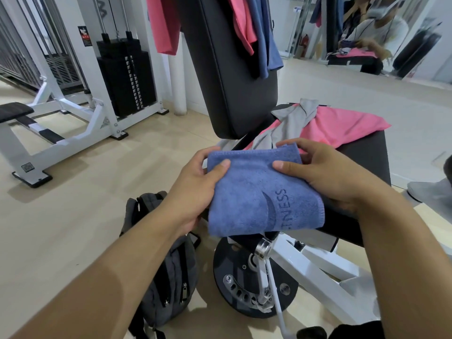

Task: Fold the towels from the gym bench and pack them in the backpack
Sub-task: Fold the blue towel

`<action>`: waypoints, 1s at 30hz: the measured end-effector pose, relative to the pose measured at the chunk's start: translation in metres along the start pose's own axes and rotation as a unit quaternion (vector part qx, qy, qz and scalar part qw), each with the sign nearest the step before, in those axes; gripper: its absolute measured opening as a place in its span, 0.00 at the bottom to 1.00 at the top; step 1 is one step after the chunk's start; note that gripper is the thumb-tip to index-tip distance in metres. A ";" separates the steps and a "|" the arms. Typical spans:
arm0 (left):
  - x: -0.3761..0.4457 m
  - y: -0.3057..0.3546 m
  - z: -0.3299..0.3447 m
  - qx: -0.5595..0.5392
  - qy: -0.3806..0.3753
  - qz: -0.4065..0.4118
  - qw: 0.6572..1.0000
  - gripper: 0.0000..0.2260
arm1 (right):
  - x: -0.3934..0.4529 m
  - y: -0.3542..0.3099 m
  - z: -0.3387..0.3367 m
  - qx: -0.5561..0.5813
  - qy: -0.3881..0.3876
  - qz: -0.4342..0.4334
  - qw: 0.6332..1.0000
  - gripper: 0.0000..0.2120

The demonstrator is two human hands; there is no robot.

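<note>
A folded blue towel (256,192) with dark lettering is held in front of me over the near end of the black gym bench seat (364,155). My left hand (193,189) grips its left edge, thumb on top. My right hand (325,172) grips its right edge, thumb on top and fingers curled round the far corner. On the seat behind lie a grey towel (288,123) and a pink towel (342,126). More pink (163,23) and blue (266,37) cloths hang over the upright backrest (227,69). The dark grey backpack (168,272) lies on the floor under my left forearm.
The bench's white frame and black round pivot plate (247,285) stand right of the backpack. A white weight-stack machine (122,77) fills the left. A mirror wall (379,33) is at the back right. A grey shoe (430,189) shows at the right edge.
</note>
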State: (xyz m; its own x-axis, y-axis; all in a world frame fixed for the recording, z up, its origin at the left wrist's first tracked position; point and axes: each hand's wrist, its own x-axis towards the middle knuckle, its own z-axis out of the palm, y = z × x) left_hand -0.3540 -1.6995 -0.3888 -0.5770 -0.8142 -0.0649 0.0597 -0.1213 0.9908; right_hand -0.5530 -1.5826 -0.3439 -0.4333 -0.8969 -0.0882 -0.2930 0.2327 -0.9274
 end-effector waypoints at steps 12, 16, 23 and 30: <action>0.010 -0.015 0.002 0.174 0.045 0.047 0.983 0.33 | 0.012 0.013 0.013 -0.327 0.150 -0.019 0.933 0.28; 0.010 -0.015 0.004 0.168 0.077 0.089 0.979 0.21 | 0.011 0.011 0.010 -0.318 0.137 -0.036 0.937 0.22; 0.019 -0.010 -0.006 0.181 0.154 0.084 0.968 0.15 | 0.015 0.013 0.002 -0.233 0.172 -0.091 0.953 0.13; 0.025 -0.010 -0.003 0.126 0.124 0.094 0.980 0.06 | 0.019 0.016 -0.001 -0.255 0.140 -0.082 0.953 0.12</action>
State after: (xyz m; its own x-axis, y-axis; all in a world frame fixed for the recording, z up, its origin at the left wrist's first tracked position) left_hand -0.3668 -1.7201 -0.4008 -0.3578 -0.9253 0.1258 -0.0741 0.1625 0.9839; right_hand -0.5669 -1.5955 -0.3597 -0.5357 -0.8183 0.2085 -0.7210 0.3147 -0.6173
